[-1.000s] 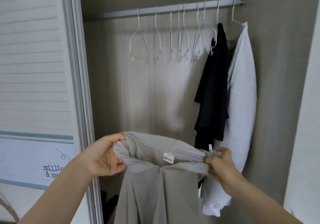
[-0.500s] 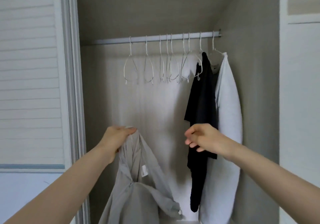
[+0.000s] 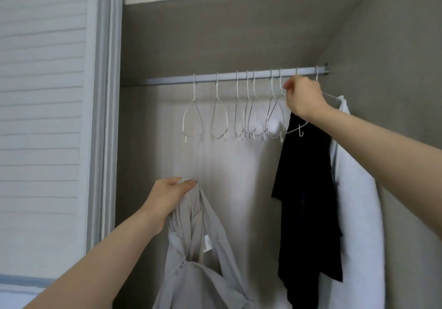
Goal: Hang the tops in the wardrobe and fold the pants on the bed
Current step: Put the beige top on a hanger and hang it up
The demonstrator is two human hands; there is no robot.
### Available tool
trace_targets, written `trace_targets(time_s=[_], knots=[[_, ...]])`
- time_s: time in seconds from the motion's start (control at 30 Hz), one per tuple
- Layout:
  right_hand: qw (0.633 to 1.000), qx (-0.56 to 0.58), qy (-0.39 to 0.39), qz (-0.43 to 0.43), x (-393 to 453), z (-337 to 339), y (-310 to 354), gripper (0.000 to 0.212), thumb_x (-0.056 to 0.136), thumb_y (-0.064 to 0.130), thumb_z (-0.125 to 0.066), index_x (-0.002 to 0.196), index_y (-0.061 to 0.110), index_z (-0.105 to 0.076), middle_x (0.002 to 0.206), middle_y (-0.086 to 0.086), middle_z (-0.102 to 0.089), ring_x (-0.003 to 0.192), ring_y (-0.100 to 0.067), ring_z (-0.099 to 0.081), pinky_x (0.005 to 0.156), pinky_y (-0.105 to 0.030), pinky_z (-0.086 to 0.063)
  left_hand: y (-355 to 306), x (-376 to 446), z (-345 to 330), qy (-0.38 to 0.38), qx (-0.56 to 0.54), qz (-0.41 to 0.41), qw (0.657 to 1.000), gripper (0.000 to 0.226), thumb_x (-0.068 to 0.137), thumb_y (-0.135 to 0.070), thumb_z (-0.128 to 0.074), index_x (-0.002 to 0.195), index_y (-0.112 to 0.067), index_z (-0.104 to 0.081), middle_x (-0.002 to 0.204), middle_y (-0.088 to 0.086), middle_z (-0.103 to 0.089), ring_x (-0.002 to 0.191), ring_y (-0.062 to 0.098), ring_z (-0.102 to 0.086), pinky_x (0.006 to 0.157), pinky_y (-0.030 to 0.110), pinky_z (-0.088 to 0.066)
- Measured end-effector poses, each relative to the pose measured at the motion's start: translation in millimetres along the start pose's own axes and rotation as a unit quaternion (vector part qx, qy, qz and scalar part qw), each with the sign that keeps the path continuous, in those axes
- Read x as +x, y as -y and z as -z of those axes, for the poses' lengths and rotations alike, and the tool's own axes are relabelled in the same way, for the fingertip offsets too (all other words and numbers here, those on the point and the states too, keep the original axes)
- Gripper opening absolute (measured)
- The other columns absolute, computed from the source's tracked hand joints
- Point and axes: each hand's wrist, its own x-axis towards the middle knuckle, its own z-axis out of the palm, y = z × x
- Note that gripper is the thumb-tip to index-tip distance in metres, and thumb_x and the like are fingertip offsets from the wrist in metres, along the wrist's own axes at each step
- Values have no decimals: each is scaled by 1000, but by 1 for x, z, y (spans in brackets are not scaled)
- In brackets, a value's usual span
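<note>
Wardrobe rail (image 3: pixel 167 81), one, carrying nine white wire hangers by their hooks: seven bare hangers (image 3: pixel 218 117) to the left, two bearing garments at the right end. Tops, three: one black top (image 3: pixel 303 177) and one white top (image 3: pixel 356 201) hanging on the rail, one grey top (image 3: pixel 191 261) off the rail. Hands, two: left hand (image 3: pixel 167 198), right hand (image 3: pixel 302 98); sliding door (image 3: pixel 43 117), one.
</note>
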Motion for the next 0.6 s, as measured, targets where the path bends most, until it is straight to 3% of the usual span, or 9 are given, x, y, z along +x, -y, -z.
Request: trace_targets(time_s=[0.2, 0.37, 0.43, 0.5, 0.6], knots=[[991, -113, 40, -51, 49, -24, -21, 31, 91, -1, -47, 120, -5, -54, 126, -31, -51, 116, -45, -51, 96, -42, -44, 9, 29, -2, 110, 238, -110, 959, 43, 96, -25, -60, 85, 17, -57, 71, 13, -50, 64, 22, -47, 65, 31, -38], [984, -132, 90, -85, 53, -45, -29, 18, 88, -4, -47, 104, -6, -56, 116, -28, -58, 102, -40, -58, 74, -35, -45, 17, 45, -1, 110, 287, -119, 944, 39, 94, -22, -62, 81, 14, -58, 66, 10, -46, 59, 17, -42, 61, 29, -34], [980, -111, 110, -123, 54, -49, -34, 5, 87, -5, -54, 84, -5, -58, 83, -21, -69, 75, -28, -61, 58, -28, -43, 17, 49, -2, 118, 274, -95, 950, 37, 93, -21, -64, 80, 13, -61, 65, 11, -46, 60, 19, -42, 62, 30, -33], [975, -73, 126, -168, 55, -53, -40, 21, 91, -1, -56, 70, -3, -59, 42, -6, -59, 49, -17, -56, 42, -26, -43, 17, 50, -4, 120, 259, -81, 955, 34, 92, -21, -66, 75, 8, -63, 65, 11, -45, 61, 20, -42, 62, 30, -31], [968, 14, 130, -214, 50, -51, -41, 30, 99, 3, -39, 73, -3, -54, 30, 3, -51, 36, -9, -55, 31, -16, -38, 16, 48, -6, 120, 250, -72, 958, 30, 91, -22, -67, 68, -4, -63, 63, 10, -44, 60, 19, -41, 63, 29, -30]])
